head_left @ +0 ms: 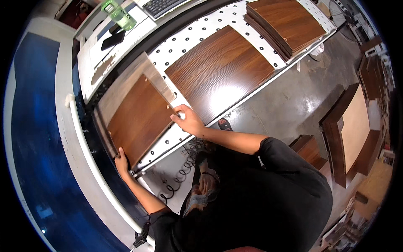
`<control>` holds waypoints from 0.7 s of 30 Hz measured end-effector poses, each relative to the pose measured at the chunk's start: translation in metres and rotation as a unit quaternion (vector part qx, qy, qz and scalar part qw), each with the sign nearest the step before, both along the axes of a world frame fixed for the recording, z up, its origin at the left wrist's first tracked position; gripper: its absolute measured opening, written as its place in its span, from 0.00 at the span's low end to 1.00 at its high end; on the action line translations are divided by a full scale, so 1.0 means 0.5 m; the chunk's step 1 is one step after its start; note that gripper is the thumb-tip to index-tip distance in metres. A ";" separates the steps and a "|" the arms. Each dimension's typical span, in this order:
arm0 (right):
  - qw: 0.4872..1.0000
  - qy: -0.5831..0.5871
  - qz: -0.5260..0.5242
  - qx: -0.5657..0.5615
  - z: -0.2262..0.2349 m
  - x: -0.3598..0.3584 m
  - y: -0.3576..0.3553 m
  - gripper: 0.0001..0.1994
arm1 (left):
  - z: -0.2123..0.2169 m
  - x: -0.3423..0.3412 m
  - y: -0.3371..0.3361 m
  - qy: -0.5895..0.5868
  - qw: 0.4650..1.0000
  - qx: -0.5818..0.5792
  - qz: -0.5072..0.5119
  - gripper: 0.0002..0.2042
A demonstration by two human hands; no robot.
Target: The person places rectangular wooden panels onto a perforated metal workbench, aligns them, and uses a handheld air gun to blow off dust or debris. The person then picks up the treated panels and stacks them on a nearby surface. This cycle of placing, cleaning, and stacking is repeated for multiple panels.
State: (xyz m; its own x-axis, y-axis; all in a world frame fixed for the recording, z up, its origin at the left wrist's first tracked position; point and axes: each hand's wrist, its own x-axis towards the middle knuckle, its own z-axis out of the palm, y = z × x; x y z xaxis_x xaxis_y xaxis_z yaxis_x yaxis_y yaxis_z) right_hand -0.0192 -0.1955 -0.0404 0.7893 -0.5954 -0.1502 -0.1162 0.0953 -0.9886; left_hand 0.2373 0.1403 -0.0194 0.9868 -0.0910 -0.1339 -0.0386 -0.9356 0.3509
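Observation:
A brown wood-grain panel (140, 122) with small round fittings along its right edge lies at a slant at the left end of the perforated white table. My right hand (188, 120) is closed on the panel's right edge, thumb and fingers around it. My left hand (122, 164) grips its near-left corner; part of those fingers is hidden by the edge. A paler, greyish board-like surface (145, 67) shows past the panel's far side, too blurred to name surely. Just right of my right hand, a larger dark wood-grain panel (220, 69) lies flat.
Stacked brown panels (289, 25) sit at the table's far right. Behind the table, a white desk holds a green bottle (119, 14), a phone (113, 40) and a keyboard (163, 6). A coiled black hose (180, 174) hangs below. More panels (350, 130) stand on the floor at right.

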 end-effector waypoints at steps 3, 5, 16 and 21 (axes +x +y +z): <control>0.971 -0.070 -0.049 0.223 0.049 -0.029 -0.011 0.15 | -0.001 -0.028 -0.021 0.011 0.995 -0.097 -0.016 0.38; 0.937 -0.160 -0.060 0.303 0.046 -0.069 -0.032 0.13 | -0.017 -0.068 -0.060 -0.005 0.991 -0.135 -0.023 0.36; 0.900 -0.239 -0.340 0.134 0.102 -0.489 -0.327 0.14 | -0.025 -0.322 -0.665 0.124 0.849 -0.478 -0.187 0.19; 0.828 -0.289 -0.467 0.112 0.071 -0.631 -0.526 0.16 | 0.003 -0.518 -0.938 0.262 0.791 -0.508 -0.218 0.14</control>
